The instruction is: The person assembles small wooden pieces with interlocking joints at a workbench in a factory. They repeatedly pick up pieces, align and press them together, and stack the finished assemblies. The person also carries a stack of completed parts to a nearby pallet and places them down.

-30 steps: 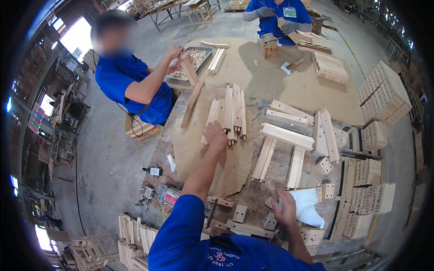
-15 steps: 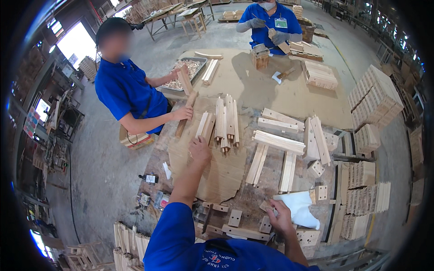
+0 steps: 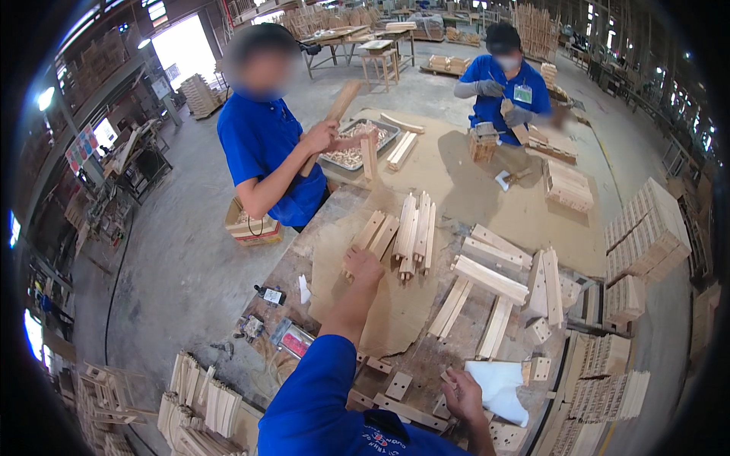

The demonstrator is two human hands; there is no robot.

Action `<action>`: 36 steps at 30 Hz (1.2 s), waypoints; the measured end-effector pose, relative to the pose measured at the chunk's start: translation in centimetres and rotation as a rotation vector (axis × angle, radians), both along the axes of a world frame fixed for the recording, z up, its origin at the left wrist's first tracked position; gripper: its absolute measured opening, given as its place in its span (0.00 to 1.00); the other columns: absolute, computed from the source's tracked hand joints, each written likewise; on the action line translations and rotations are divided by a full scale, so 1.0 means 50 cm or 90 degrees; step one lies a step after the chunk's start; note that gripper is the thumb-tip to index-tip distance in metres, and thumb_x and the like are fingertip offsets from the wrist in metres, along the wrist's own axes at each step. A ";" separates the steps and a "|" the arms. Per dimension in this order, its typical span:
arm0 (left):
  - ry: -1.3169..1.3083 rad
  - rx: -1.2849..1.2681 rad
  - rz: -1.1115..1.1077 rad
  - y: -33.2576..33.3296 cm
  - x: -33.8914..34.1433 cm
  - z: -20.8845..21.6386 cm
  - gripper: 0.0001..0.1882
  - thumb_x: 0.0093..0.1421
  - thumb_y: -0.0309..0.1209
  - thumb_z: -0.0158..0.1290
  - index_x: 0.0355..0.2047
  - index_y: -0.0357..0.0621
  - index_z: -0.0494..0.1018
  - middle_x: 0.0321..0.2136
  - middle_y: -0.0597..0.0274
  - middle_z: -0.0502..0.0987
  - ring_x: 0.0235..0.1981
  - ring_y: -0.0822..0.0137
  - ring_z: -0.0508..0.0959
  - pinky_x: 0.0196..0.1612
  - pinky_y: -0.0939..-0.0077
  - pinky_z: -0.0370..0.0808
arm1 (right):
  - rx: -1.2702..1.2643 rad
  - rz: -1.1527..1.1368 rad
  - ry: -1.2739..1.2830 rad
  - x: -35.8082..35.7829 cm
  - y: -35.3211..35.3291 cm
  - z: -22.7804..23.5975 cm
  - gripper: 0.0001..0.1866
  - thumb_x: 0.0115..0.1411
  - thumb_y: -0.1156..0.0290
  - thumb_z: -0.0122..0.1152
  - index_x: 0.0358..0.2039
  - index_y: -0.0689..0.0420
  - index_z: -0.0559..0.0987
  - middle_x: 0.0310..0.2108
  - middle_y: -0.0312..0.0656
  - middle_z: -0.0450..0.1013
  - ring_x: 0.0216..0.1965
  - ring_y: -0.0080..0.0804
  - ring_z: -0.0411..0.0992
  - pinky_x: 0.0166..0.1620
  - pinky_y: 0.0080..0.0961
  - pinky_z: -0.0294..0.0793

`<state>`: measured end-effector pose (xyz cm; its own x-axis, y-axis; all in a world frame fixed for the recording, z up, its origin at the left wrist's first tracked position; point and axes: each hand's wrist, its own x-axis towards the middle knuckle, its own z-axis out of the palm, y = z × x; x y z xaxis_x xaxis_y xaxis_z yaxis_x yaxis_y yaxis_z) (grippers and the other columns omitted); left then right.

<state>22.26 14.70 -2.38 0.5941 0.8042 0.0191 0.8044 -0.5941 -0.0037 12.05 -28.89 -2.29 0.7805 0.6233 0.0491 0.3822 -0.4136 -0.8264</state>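
My left hand [image 3: 363, 264] reaches forward over the cardboard, its fingers curled on the near end of a short wooden rail [image 3: 369, 228]. A second rail [image 3: 383, 237] lies alongside, angled the same way. To their right is a bundle of pale wooden rails [image 3: 414, 228] with dowels in their ends. My right hand [image 3: 462, 395] is low at the near side of the bench, closed around a small wooden block that its fingers partly hide. Beside that hand lies a white cloth-like sheet [image 3: 498, 389]. Drilled wooden blocks [image 3: 398, 385] lie left of it.
Across the bench, a co-worker [image 3: 270, 152] holds a wooden bar upright beside a tray of dowels [image 3: 357, 144]. Another gloved co-worker [image 3: 508, 91] handles wood farther back. More rails [image 3: 490, 279] lie to the right. Stacked wood [image 3: 650, 228] stands beyond the bench's right edge.
The view has shifted, so the scene sits lower and farther right. The two rails by my left hand now lie slightly apart. The left co-worker has raised the bar. My right hand still holds its block.
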 end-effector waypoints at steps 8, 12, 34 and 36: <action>-0.156 -0.512 0.046 -0.020 -0.116 0.019 0.27 0.56 0.47 0.61 0.45 0.34 0.81 0.41 0.46 0.84 0.44 0.55 0.85 0.43 0.54 0.81 | 0.076 -0.044 0.154 -0.018 -0.006 -0.030 0.15 0.61 0.72 0.68 0.48 0.62 0.81 0.40 0.48 0.81 0.43 0.36 0.81 0.49 0.30 0.79; -0.397 -0.949 0.028 -0.098 -0.255 -0.006 0.30 0.60 0.50 0.61 0.47 0.31 0.77 0.33 0.57 0.82 0.25 0.65 0.82 0.23 0.68 0.79 | 0.239 -0.044 0.357 -0.017 0.033 -0.049 0.16 0.68 0.71 0.64 0.54 0.61 0.79 0.43 0.41 0.81 0.40 0.27 0.79 0.46 0.25 0.80; -0.638 -1.061 -0.260 -0.305 -0.500 0.213 0.21 0.76 0.39 0.49 0.58 0.34 0.73 0.48 0.64 0.78 0.48 0.75 0.75 0.52 0.76 0.73 | 0.306 0.201 0.428 -0.113 0.261 0.220 0.27 0.70 0.68 0.64 0.65 0.58 0.67 0.54 0.34 0.73 0.53 0.20 0.68 0.56 0.23 0.69; -0.698 -1.051 -0.257 -0.333 -0.494 0.223 0.20 0.75 0.38 0.49 0.58 0.34 0.73 0.48 0.64 0.79 0.47 0.76 0.75 0.51 0.76 0.74 | 0.305 0.197 0.431 -0.119 0.249 0.211 0.28 0.70 0.68 0.63 0.66 0.59 0.66 0.53 0.34 0.72 0.53 0.20 0.68 0.56 0.24 0.69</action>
<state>-2.43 -1.97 8.78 0.9598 0.2772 -0.0441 -0.0649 0.3723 0.9258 6.13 -16.45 8.26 0.5370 0.8419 -0.0526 -0.2152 0.0764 -0.9736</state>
